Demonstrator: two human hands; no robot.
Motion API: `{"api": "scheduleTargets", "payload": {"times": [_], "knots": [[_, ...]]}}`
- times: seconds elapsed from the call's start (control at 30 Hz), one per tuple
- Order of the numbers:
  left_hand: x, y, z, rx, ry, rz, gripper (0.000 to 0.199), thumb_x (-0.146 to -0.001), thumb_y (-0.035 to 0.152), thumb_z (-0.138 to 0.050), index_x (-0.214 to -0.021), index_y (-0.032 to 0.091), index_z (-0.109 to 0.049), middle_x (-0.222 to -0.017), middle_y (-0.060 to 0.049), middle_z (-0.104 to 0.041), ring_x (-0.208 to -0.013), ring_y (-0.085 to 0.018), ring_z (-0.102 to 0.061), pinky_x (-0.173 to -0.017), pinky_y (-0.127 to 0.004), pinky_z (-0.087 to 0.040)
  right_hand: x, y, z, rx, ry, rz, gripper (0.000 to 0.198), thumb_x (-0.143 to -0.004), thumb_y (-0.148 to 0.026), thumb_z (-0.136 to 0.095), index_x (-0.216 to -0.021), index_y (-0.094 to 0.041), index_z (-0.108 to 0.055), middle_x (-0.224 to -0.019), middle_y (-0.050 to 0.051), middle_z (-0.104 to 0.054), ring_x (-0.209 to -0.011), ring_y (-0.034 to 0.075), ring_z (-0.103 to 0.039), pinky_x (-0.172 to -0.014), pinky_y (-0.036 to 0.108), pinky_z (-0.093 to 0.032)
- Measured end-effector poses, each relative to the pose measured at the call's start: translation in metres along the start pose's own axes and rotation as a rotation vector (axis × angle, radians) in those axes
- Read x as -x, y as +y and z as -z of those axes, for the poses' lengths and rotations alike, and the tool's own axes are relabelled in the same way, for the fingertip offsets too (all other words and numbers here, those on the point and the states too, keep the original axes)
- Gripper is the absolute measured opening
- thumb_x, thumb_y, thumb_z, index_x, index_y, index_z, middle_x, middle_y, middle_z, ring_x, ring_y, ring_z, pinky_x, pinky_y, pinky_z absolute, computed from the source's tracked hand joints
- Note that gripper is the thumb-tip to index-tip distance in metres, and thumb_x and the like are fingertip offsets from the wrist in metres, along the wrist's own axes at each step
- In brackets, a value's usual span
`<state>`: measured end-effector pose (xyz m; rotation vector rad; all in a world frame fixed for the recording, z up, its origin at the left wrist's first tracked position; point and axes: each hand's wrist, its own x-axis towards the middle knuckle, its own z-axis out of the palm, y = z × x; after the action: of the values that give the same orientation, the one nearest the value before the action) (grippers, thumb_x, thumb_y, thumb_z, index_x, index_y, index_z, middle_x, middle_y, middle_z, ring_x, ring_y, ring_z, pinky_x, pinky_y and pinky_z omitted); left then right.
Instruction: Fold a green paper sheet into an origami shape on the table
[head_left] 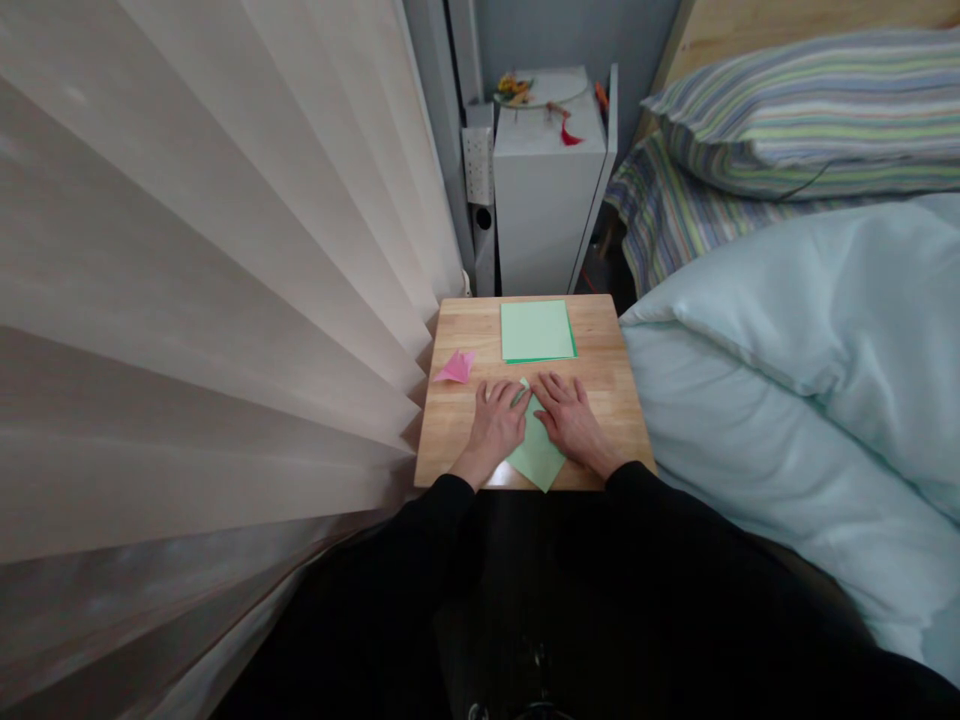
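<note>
A light green sheet of paper (538,455) lies on the small wooden table (600,345), one corner pointing at me and reaching the table's front edge. My left hand (498,417) rests on its left side, fingers stretched forward. On the right side my right hand (571,415) presses down with its fingers spread, fingertips close to the paper's far corner. Part of the paper is hidden under both hands. Beyond them sits a stack of square green paper (537,330). A folded pink paper piece (456,367) stands left of my left hand.
A pleated curtain (225,250) hangs along the table's left side. To the right is a bed with a pale blue quilt (780,400) and striped pillows (817,110). Behind the table stands a white cabinet (547,210) with a round fan and red tassel on top.
</note>
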<state>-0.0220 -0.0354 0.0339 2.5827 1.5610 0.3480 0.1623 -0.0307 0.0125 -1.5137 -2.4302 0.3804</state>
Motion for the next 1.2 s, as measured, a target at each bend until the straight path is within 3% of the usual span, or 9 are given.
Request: {"api": "scheduleTargets", "payload": {"times": [0.7, 0.93, 1.2], "knots": [[-0.010, 0.004, 0.008, -0.034, -0.003, 0.064, 0.049, -0.091, 0.019, -0.052, -0.140, 0.018, -0.052, -0.145, -0.015, -0.054, -0.131, -0.033, -0.046, -0.107, -0.055, -0.035, 0.001, -0.002, 0.001, -0.008, 0.012, 0.022, 0.049, -0.103, -0.026, -0.043, -0.151, -0.019, -0.048, -0.162, 0.014, -0.040, -0.153, 0.030, -0.031, -0.122, 0.066, -0.017], [-0.007, -0.001, 0.004, -0.003, 0.027, 0.087, 0.058, -0.086, 0.019, -0.056, -0.143, 0.014, -0.048, -0.149, -0.015, -0.051, -0.136, -0.032, -0.044, -0.111, -0.051, -0.034, -0.002, -0.006, 0.009, 0.045, -0.050, 0.012, 0.051, -0.103, -0.024, -0.042, -0.154, -0.018, -0.043, -0.166, 0.014, -0.033, -0.154, 0.030, -0.027, -0.122, 0.066, -0.017], [-0.005, -0.003, -0.001, 0.030, 0.042, 0.036, 0.053, -0.087, 0.017, -0.055, -0.140, 0.018, -0.054, -0.145, -0.011, -0.056, -0.134, -0.031, -0.045, -0.115, -0.052, -0.031, -0.003, -0.005, 0.010, 0.048, -0.078, 0.011, 0.054, -0.104, -0.026, -0.042, -0.157, -0.020, -0.038, -0.167, 0.013, -0.031, -0.155, 0.029, -0.025, -0.122, 0.064, -0.016]]}}
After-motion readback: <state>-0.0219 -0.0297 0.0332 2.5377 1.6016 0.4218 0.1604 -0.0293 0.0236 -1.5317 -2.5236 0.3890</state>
